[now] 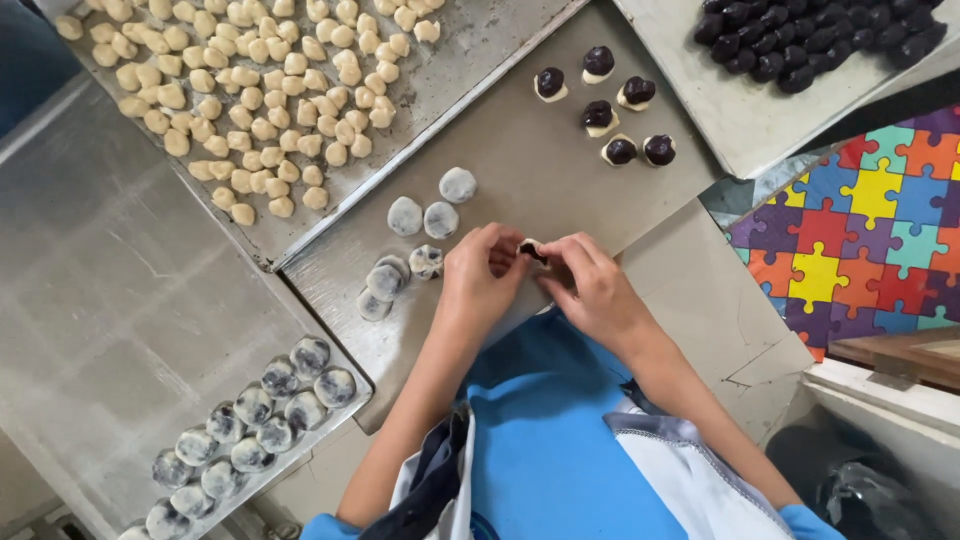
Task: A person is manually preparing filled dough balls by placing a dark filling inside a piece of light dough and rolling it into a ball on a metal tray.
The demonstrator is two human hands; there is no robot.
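Observation:
My left hand (482,272) and my right hand (588,285) meet over the middle metal tray (520,160), both pinching one small dough piece with dark filling (530,250). Just left of my left hand lie several filled, closed dough balls (425,218). Farther back on the same tray sit several pale dough pieces topped with dark filling balls (610,110), still unwrapped.
A tray of many plain dough pieces (250,90) lies at the back left. A tray of finished balls (250,425) sits at the front left. Dark filling balls (810,40) fill a tray at the back right. A colourful puzzle-pattern mat (860,220) lies on the right.

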